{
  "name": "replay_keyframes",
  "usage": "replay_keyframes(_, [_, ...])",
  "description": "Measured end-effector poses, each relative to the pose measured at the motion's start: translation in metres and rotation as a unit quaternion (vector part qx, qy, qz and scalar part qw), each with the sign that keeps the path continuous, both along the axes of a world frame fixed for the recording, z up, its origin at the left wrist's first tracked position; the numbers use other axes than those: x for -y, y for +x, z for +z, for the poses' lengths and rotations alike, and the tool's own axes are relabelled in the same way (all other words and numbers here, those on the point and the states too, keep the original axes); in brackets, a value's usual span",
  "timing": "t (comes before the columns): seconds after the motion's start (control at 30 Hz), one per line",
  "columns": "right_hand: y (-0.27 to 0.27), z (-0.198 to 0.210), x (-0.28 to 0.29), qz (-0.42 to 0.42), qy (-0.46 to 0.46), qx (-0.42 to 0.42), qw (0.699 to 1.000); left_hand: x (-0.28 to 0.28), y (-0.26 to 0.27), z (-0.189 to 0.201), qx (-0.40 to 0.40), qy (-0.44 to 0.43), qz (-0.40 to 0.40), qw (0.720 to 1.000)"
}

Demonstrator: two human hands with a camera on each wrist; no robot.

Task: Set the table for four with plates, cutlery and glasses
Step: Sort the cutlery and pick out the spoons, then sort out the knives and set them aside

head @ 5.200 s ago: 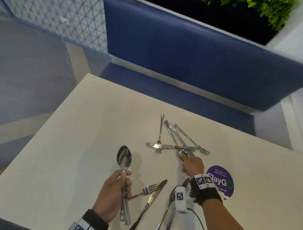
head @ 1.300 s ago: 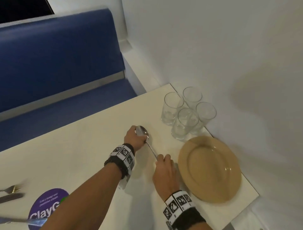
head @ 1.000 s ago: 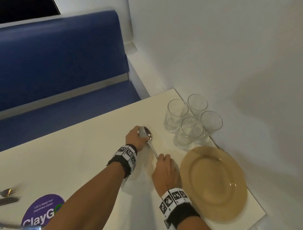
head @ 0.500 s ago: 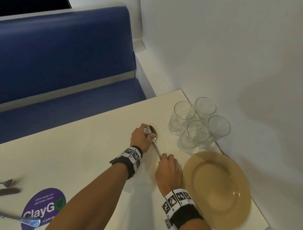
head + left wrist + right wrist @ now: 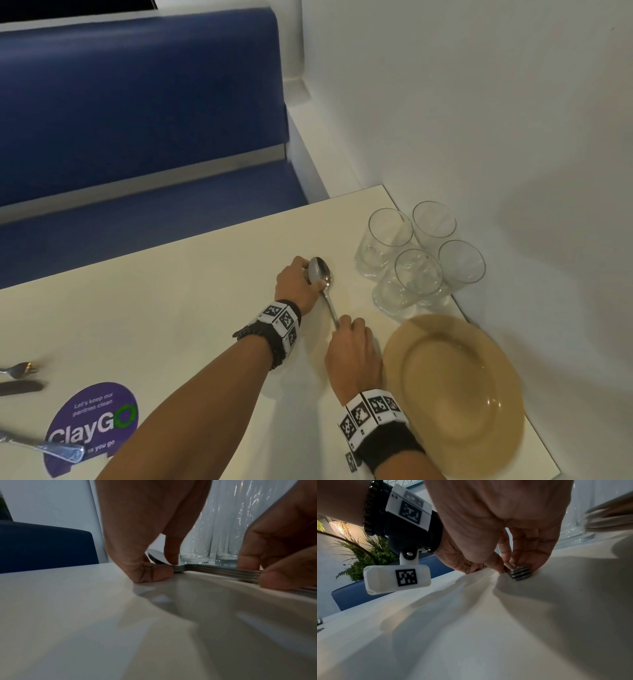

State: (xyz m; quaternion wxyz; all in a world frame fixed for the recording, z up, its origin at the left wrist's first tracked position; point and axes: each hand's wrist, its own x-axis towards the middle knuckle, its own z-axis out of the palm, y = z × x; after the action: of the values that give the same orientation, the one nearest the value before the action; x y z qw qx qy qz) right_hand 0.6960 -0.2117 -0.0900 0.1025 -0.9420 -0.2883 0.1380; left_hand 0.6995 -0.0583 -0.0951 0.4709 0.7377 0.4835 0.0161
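A stack of several metal spoons [image 5: 322,274] lies flat on the cream table [image 5: 171,308], left of four clear glasses [image 5: 418,260] and a tan plate [image 5: 455,394]. My left hand [image 5: 298,284] pinches the stack at the bowl end, thumb and a fingertip on the necks [image 5: 180,568]. My right hand [image 5: 352,349] pinches the handle ends [image 5: 520,572] between thumb and fingers. The stacked handles [image 5: 214,570] show edge-on between both hands. The glasses stand grouped in the table's far right corner, and the plate sits just right of my right hand.
A white wall runs close along the table's right edge. A blue bench [image 5: 137,102] stands beyond the far edge. At the left lie a fork [image 5: 17,369], a knife [image 5: 20,389], another cutlery handle [image 5: 44,448] and a purple sticker [image 5: 92,425].
Five seconds ago my hands were gathering spoons from the cutlery pile. Now the stacked spoons lie by the glasses. Over the last second both hands stayed on them, barely moving.
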Motion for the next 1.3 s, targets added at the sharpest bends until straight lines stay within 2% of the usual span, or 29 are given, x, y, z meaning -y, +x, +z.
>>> replay_keyframes(0.17, [-0.005,0.035,0.003,0.02,0.018,0.011,1.0,0.005,-0.019,0.015,0.039,-0.006,0.047,0.998])
replay_keyframes(0.27, [-0.025,0.055,0.0,0.06,0.103,0.009,0.993,0.015,-0.057,0.041,0.101,0.04,0.06,0.992])
replay_keyframes(0.33, [-0.049,0.057,-0.006,0.094,0.153,-0.08,0.98,0.022,-0.095,0.058,0.125,0.06,0.041,0.99])
replay_keyframes(0.4, [-0.083,0.055,-0.011,0.125,0.161,-0.172,0.964,0.024,-0.142,0.068,0.116,0.061,0.028,0.991])
replay_keyframes(0.5, [-0.143,0.045,-0.016,0.217,0.093,-0.23,0.944,0.024,-0.226,0.077,0.077,0.075,0.033,0.994])
replay_keyframes(0.63, [-0.228,0.03,-0.019,0.346,0.002,-0.258,0.902,0.042,-0.35,0.074,0.03,0.068,0.089,0.993])
replay_keyframes(0.77, [-0.311,0.022,-0.029,0.409,-0.078,-0.262,0.87,0.069,-0.468,0.068,-0.012,0.054,0.16,0.986])
replay_keyframes(0.9, [-0.391,0.021,-0.059,0.378,-0.106,-0.263,0.881,0.071,-0.573,0.068,-0.058,0.078,0.25,0.963])
replay_keyframes(1.0, [-0.445,0.019,-0.085,0.318,-0.12,-0.272,0.9,0.061,-0.644,0.063,-0.158,0.072,0.257,0.951])
replay_keyframes(1.1, [-0.46,0.014,-0.093,0.275,-0.158,-0.27,0.909,0.055,-0.678,0.057,-0.225,0.074,0.238,0.942])
replay_keyframes(1.2, [-0.471,0.014,-0.086,0.222,-0.173,-0.248,0.927,0.055,-0.701,0.045,-0.228,0.034,0.192,0.954])
replay_keyframes(1.3, [-0.473,0.018,-0.078,0.185,-0.172,-0.229,0.94,0.057,-0.699,0.04,-0.215,0.019,0.155,0.964])
